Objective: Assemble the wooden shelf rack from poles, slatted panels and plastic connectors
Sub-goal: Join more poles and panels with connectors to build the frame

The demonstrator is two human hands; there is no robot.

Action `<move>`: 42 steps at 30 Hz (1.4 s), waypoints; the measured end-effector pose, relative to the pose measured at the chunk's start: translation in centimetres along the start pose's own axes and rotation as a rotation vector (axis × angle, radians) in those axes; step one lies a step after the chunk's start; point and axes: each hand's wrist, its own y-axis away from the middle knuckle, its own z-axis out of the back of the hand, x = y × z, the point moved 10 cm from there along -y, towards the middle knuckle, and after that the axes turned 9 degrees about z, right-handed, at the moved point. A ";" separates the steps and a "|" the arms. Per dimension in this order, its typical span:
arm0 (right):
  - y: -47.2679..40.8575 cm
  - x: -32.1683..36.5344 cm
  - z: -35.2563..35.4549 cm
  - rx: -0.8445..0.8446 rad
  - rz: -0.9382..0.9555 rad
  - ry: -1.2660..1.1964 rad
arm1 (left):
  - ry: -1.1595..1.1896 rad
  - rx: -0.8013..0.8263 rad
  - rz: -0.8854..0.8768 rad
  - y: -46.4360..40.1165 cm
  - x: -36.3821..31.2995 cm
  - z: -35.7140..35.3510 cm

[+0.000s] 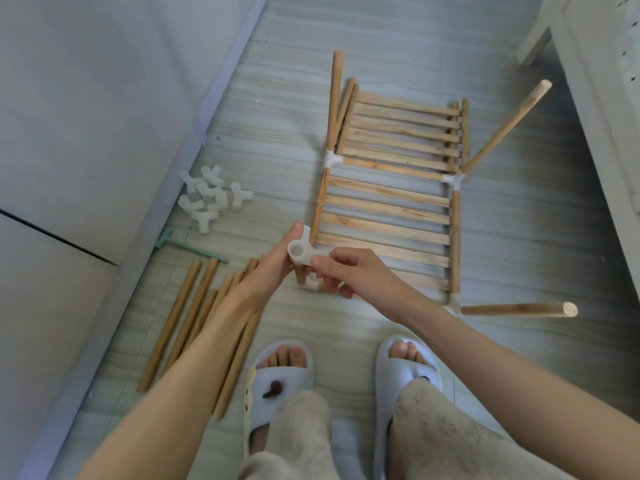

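Observation:
A partly built rack lies flat on the floor: two slatted panels framed by wooden poles joined with white plastic connectors. Three poles stick out from corner connectors, one pointing toward me on the right. At the near left corner both hands hold one white connector seated on a short upright pole. My left hand grips it from the left, thumb on top. My right hand pinches it from the right.
A heap of several spare white connectors lies by the wall on the left. Several loose poles lie on the floor under my left forearm, with a green tool beyond them. My slippered feet stand just below the rack. White furniture stands at right.

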 end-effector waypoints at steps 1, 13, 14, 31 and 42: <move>-0.1 0.1 -0.1 -0.002 0.009 0.001 | 0.003 -0.008 -0.007 -0.3 0.1 0.0; -0.4 0.1 0.0 -0.036 0.079 -0.005 | 0.224 -0.135 -0.085 -0.1 -0.5 -0.3; -0.4 0.3 0.2 -0.040 0.089 -0.006 | 0.235 -0.160 -0.082 -0.2 -0.4 -0.2; 0.0 1.1 0.5 -0.022 0.198 0.406 | 0.101 -0.070 -0.051 -0.2 -0.3 -1.0; -0.2 1.6 1.0 -0.102 0.237 0.539 | 0.159 -0.152 -0.009 0.2 -0.3 -0.9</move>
